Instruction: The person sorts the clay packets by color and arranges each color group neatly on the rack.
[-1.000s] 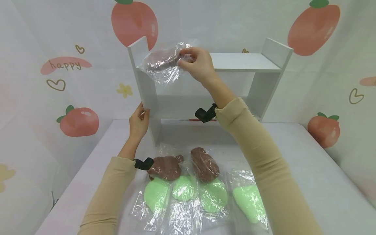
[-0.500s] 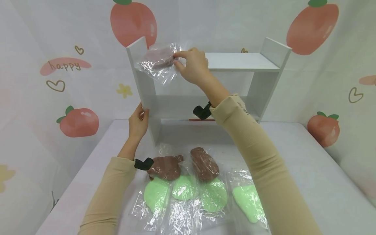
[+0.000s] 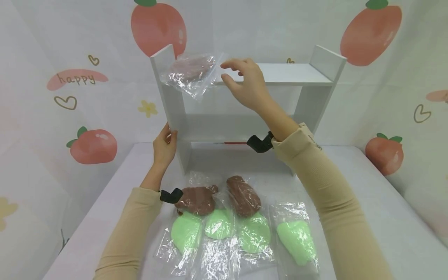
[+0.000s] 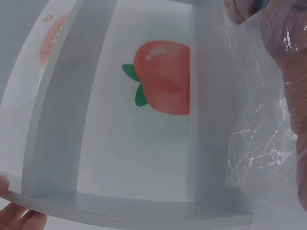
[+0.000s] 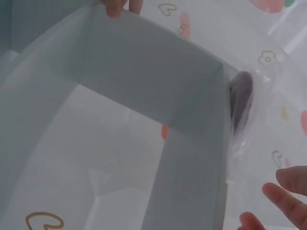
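A clear zip bag (image 3: 190,72) with a brown, clay-like lump inside lies on the left end of the white shelf's (image 3: 290,74) top board, its front part hanging over the edge. Just right of it, my right hand (image 3: 246,81) is raised, thumb and fingers spread apart and holding nothing. In the right wrist view the bag (image 5: 244,108) is apart from the fingertips (image 5: 273,191). My left hand (image 3: 164,147) grips the front edge of the shelf's left side panel; its fingers (image 4: 33,221) show at that panel in the left wrist view.
On the table (image 3: 336,186) before the shelf lie two bagged brown lumps (image 3: 197,200) and several bagged pale-green lumps (image 3: 297,237), some overlapping. A thin red strip (image 3: 235,143) shows behind the shelf. Fruit-printed cloth (image 3: 105,101) hangs around the table.
My right hand has set the bag down on the top board, let go of it and drawn back to the right, fingers parted. The left hand has stayed on the panel.
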The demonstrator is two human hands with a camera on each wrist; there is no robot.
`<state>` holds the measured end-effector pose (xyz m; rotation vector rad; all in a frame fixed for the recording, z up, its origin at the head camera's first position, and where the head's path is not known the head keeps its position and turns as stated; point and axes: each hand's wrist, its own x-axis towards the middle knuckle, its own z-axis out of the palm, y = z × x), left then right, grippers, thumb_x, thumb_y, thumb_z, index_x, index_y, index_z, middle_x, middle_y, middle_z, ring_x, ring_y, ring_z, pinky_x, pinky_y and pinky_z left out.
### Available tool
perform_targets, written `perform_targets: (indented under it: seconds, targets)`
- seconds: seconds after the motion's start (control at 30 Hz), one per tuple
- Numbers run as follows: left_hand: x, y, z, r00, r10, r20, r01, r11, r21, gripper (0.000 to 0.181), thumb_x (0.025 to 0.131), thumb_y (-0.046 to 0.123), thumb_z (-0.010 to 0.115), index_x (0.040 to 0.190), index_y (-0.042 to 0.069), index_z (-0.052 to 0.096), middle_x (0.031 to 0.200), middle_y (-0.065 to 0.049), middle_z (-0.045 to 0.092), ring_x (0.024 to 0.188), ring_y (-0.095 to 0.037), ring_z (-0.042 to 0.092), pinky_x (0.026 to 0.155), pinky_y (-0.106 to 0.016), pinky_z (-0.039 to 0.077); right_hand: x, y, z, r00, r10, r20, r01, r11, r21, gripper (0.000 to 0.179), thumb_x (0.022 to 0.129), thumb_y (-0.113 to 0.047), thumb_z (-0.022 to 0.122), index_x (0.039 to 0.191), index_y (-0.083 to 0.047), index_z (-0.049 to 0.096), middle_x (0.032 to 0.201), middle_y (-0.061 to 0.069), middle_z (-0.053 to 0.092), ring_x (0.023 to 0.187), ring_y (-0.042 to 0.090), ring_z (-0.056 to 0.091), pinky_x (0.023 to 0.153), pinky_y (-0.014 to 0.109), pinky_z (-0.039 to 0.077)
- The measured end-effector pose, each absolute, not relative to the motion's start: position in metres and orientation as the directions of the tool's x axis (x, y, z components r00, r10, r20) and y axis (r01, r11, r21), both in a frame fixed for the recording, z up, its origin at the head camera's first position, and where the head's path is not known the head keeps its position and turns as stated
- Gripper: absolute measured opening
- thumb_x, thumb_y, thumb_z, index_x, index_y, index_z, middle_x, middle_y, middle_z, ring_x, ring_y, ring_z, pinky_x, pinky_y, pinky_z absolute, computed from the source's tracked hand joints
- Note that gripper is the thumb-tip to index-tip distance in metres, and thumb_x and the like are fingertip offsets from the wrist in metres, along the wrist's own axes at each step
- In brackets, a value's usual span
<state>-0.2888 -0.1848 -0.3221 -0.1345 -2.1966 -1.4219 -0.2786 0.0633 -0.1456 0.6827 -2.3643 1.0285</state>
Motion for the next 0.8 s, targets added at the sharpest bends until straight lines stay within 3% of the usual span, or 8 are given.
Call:
perform_targets:
  seconds: [0.5,0.8]
  targets:
    - [-0.288,-0.185,-0.323,-0.846,-0.201,0.494,0.368,0.449,0.814,0.046,0.097,0.009,0.047,0.142,0.006,0.039,0.134,-0.026,0.050,0.116,-0.041,0.056,0.097,-0.042,0.051,-0.243,0.106,-0.202,-0.722,-0.456,0.520,-0.692,0.469,-0.549,0.034,0.090,-0.011,0.061,0.123,-0.003,0.058,0.110,0.016,0.064,0.094,0.025,0.062,0.084,0.035,0.054]
    - [-0.289,-0.184,-0.322,-0.846,-0.203,0.492,0.369,0.443,0.817,0.046,0.097,0.009,0.047,0.141,0.006,0.039,0.135,-0.025,0.050,0.117,-0.040,0.056,0.098,-0.042,0.051,-0.231,0.128,-0.258,-0.751,-0.532,0.390,-0.644,0.460,-0.612,0.039,0.087,-0.007,0.064,0.124,0.001,0.055,0.107,0.021,0.065,0.094,0.027,0.065,0.084,0.036,0.057]
